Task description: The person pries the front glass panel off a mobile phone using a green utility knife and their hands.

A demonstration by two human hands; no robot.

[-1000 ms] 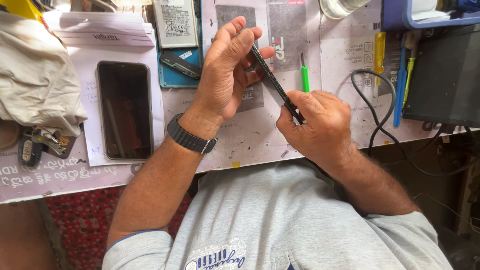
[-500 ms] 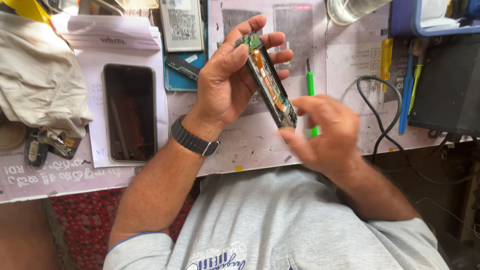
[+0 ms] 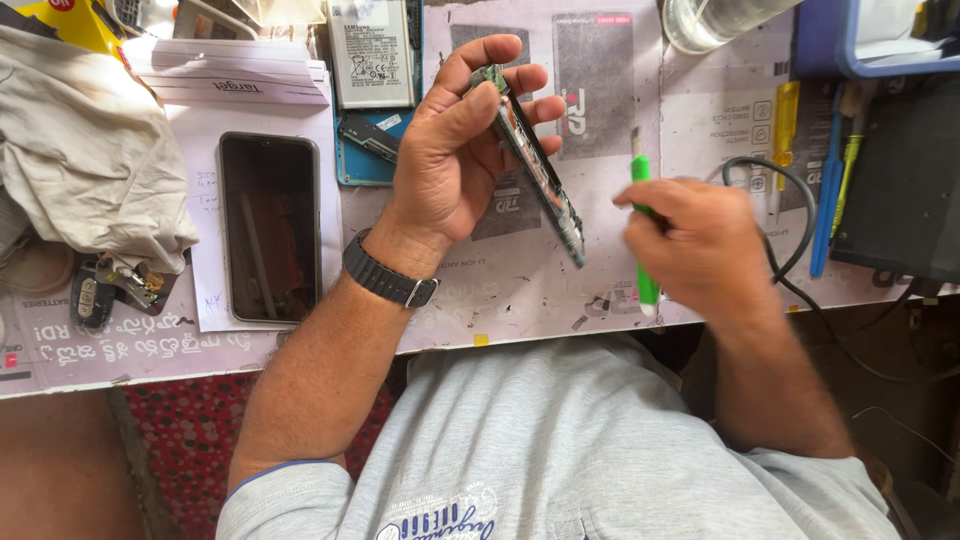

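Two hands: both busy over the worktable [image 3: 560, 290]
Left hand [image 3: 450, 160]: fingers pinching the opened phone frame [image 3: 535, 165] edge-up, centre of scene
Right hand [image 3: 695, 245]: fingers curled around a green screwdriver [image 3: 642, 180], just right of the frame
Far left: dark phone [image 3: 270, 228] lying flat on paper

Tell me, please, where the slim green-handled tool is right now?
In the head view, the slim green-handled tool lies right of centre on the bench under the right hand, just right of the opened phone held by the left hand.

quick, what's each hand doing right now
Left hand: closed on the opened phone frame, holding it edge-on above the bench.
Right hand: closing on the green tool; firm grip cannot be told.
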